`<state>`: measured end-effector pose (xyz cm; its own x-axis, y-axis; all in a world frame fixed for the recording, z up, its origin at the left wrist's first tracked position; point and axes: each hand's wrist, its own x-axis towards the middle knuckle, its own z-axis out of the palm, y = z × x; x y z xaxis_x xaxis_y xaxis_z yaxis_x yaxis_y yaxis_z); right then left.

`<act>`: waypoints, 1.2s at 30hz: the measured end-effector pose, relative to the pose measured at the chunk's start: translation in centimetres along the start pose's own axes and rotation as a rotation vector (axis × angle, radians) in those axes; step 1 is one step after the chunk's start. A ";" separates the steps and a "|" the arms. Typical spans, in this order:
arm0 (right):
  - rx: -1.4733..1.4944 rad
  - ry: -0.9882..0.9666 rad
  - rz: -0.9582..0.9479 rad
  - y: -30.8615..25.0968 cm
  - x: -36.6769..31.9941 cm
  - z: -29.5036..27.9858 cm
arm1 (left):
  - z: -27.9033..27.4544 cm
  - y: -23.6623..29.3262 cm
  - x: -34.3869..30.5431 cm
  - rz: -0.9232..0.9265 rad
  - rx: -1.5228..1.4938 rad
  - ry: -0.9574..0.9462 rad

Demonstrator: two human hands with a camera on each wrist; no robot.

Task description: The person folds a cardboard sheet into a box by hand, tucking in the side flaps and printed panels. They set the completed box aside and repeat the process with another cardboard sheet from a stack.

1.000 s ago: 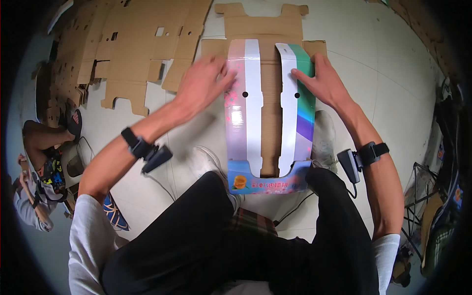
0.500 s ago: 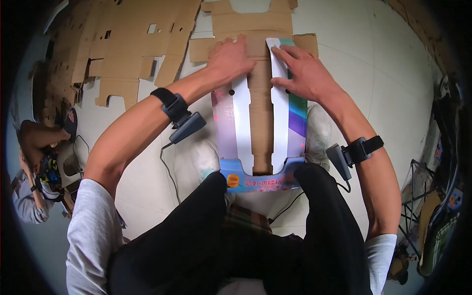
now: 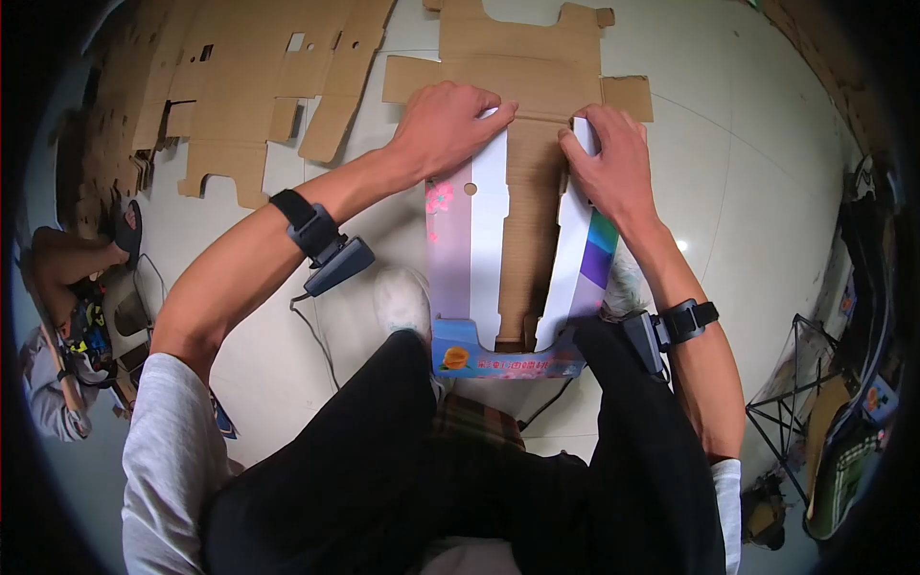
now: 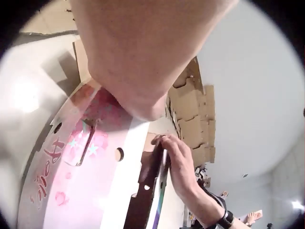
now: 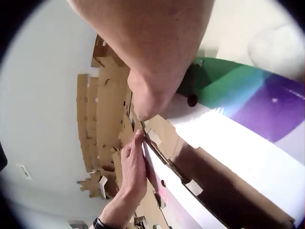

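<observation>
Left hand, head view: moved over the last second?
Yes. The left hand has moved rightward, away from the flat cardboard sheet on the floor; it is now at the far end of the left white flap.

Both hands (image 3: 444, 129) (image 3: 615, 163) reach forward, fingers bent.

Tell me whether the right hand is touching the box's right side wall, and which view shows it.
Touching. The left wrist view shows it: the right hand has its fingers over the far end of the right side wall, no gap between.
</observation>
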<state>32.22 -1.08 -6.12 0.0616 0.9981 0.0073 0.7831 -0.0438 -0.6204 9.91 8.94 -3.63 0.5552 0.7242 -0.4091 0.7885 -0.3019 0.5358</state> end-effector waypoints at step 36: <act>1.606 -0.207 0.643 6.2 4.4 -10.1 | -6.5 -1.1 0.5 -0.223 -1.188 -0.184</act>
<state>43.63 2.62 -2.01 -0.0841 0.8348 -0.5440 -0.6815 -0.4465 -0.5798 7.62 13.70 0.40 0.5437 0.5599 -0.6252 0.1923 0.6420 0.7422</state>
